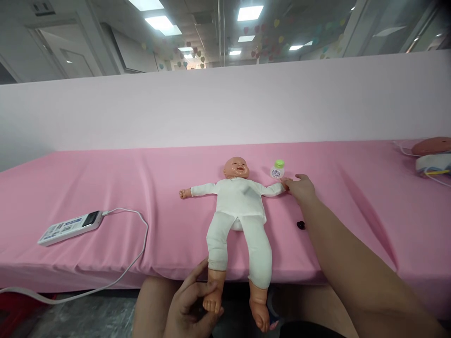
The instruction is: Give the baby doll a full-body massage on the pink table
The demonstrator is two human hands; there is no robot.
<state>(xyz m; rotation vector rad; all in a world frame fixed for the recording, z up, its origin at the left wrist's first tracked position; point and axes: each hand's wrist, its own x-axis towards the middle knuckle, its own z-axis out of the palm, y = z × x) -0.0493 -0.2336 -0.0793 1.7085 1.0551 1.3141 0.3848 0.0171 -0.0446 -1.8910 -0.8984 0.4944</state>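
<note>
A bald plastic baby doll in a white long-sleeved top and white trousers point(243, 199) is laid on its back, arms spread, on a table covered in smooth pink cloth point(176, 225); its feet are left hanging past the near edge. One foot is held in the left hand point(192, 300) — fingers and thumb partly curled about it. The doll's outstretched hand is met by the fingertips of the right hand point(302, 188); whether it is gripped or only touched cannot be told. Just beyond that, a small clear bottle with a lime-green cap point(277, 170) is stood upright. A small black object point(300, 225) is seen beside the right forearm — its kind unclear. Well apart, a white oblong block with printed labels point(70, 229) is joined to a white cable point(145, 230).
</note>
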